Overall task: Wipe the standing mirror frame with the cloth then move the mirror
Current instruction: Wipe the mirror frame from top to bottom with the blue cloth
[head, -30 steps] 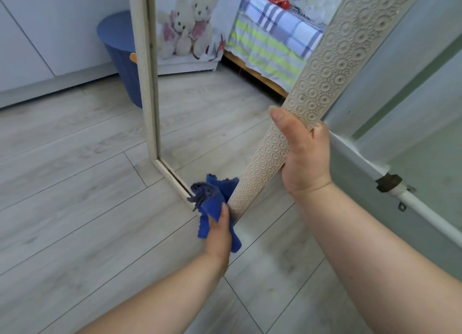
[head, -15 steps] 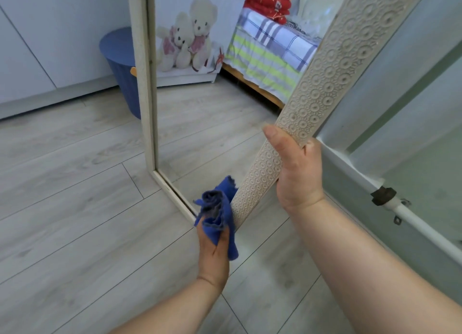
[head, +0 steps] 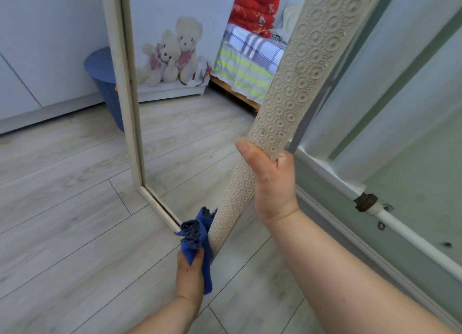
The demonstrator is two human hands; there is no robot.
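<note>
Right hand (head: 271, 183) grips the mirror frame (head: 297, 83), left hand (head: 191, 271) presses the bunched blue cloth (head: 196, 236) at its foot. Push too hard and the tilted mirror could skid on the floor (head: 75, 221).

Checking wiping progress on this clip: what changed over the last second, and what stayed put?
The left hand drew the blue cloth a little down the patterned frame, toward its bottom corner. The right hand kept its grip on the frame's edge, slipping slightly lower. Nothing was let go; the mirror stays on the floor.
</note>
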